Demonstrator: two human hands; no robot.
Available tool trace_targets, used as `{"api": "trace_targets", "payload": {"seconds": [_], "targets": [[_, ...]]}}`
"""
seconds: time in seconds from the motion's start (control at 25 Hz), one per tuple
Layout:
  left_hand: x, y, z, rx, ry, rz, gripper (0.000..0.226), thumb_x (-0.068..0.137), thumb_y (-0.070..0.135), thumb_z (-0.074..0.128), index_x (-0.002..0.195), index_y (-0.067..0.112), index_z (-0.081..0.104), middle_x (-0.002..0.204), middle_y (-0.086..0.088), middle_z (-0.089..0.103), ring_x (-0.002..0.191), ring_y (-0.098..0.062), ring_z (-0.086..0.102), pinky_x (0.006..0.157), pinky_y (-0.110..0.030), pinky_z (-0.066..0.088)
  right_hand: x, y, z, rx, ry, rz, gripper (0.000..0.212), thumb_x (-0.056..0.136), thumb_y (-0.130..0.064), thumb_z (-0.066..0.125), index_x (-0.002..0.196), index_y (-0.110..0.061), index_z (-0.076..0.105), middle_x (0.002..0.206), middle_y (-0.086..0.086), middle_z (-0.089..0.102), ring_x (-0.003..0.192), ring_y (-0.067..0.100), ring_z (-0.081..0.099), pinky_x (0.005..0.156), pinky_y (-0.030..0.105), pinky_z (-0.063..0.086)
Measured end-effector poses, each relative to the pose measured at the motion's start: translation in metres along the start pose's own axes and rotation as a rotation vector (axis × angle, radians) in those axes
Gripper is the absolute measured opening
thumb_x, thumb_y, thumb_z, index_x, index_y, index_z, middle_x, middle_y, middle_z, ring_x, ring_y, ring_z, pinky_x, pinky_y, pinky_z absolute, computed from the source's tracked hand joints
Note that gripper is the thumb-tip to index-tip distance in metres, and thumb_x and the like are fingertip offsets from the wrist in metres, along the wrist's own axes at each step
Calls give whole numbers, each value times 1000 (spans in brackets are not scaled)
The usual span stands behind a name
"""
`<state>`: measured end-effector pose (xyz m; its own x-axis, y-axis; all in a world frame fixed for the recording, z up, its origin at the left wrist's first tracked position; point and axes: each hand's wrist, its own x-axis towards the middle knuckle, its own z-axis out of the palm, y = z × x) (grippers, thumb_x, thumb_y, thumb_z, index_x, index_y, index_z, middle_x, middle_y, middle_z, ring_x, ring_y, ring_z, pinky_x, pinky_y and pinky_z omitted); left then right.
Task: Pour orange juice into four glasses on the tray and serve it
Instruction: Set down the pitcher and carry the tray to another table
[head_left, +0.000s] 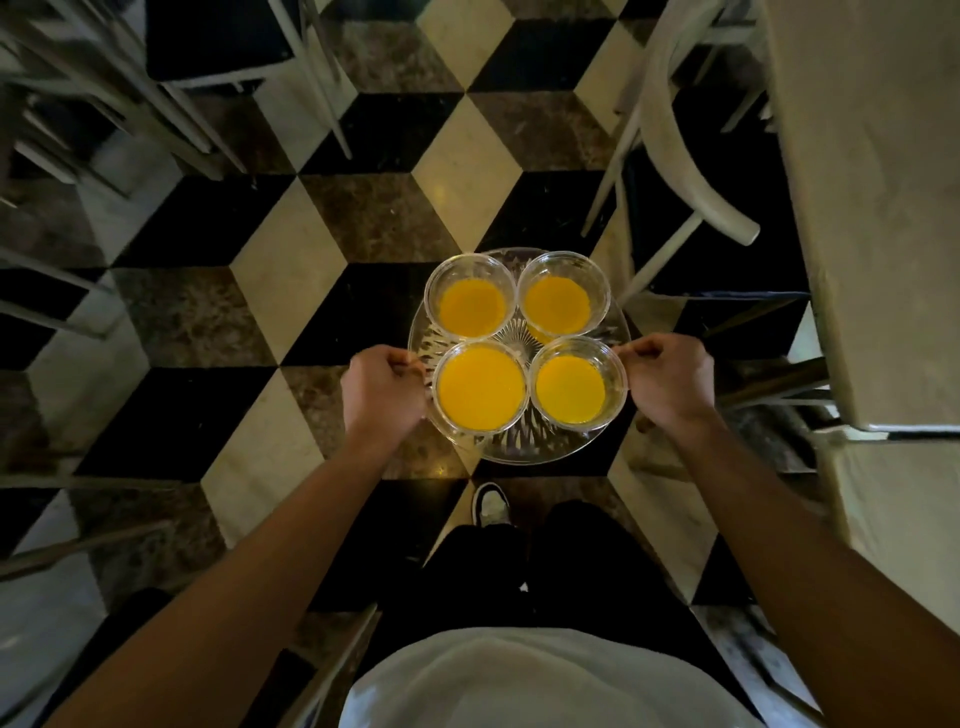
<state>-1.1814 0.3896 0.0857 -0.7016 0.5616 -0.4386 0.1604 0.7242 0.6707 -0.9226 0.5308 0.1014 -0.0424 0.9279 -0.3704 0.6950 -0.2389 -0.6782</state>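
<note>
- Head view, looking straight down; person stands on a floor (291, 291) of black, cream and brown diamond tiles.
- Round clear glass tray (540, 447) with cut radial pattern, held in the air in front of the body, above the floor, by both hands.
- Left hand (382, 387) curled round the tray's left rim, thumb on top at the edge, fingers under and hidden.
- Right hand (670, 379) curled round the tray's right rim, thumb and forefinger pinching the edge; the other fingers tucked below.
- Four clear glasses on the tray in a two-by-two cluster, rims touching or nearly so, all upright, all holding orange juice.
- Far-left glass (471, 304), far-right glass (563, 299), near-left glass (480, 389), near-right glass (576, 389).
- Near-left glass looks fullest; juice level sits lower in the far two.
- Near-left glass just beside the left hand; near-right glass just beside the right hand.
- Pale counter (872, 182) runs down the right edge of the view, near the tray's right side but apart from it.
- Light-coloured chair (675, 156) with curved back between tray and counter, up right.
- More chair legs (171, 104) and a dark seat at upper left.
- Below the tray: one shoe (491, 506), dark trousers, light shirt (519, 680).
</note>
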Motion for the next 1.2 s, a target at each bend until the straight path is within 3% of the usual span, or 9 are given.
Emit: {"api": "trace_targets", "payload": {"seconds": [0.24,0.52,0.76,0.96,1.08,1.2], "targets": [[47,24,-8,-6,32,-19,18,89,6,71,76,18,75,74,-4,76,70,-22,77,68,-47,68,43,-33,14,27,-3,-15,9,83,-23,79,74,-22,78,61,-17,67,52,-18,58,38,0,34],[123,70,-8,-59,42,-54,19,90,4,72,76,17,74,78,-10,77,73,-29,78,68,-49,68,124,-83,27,49,-36,-39,17,83,-24,79,68,-25,72,51,-21,65,51,-18,59,37,0,34],[180,126,-6,-48,79,-55,17,93,7,69,79,17,73,77,-10,76,70,-28,78,66,-49,68,198,-135,27,-21,-52,-78,12,86,-29,77,79,-19,78,67,-12,69,55,-8,62,40,3,36],[223,164,-2,-64,119,-78,20,91,7,70,75,17,74,68,-7,75,59,-21,76,57,-41,67,250,-170,29,-53,-73,-105,12,88,-28,75,81,-18,77,70,-9,70,61,-1,64,44,7,38],[249,186,-1,-74,122,-87,21,92,5,69,75,15,75,69,-9,76,59,-22,76,47,-28,60,278,-191,29,-38,-58,-86,10,88,-27,76,81,-20,77,69,-11,70,57,-8,63,39,2,37],[273,203,1,-54,120,-86,19,93,6,69,76,15,75,76,-12,77,70,-27,78,59,-37,66,304,-205,32,-17,-66,-80,8,89,-25,75,82,-20,77,70,-11,70,57,-19,59,38,0,36]]}}
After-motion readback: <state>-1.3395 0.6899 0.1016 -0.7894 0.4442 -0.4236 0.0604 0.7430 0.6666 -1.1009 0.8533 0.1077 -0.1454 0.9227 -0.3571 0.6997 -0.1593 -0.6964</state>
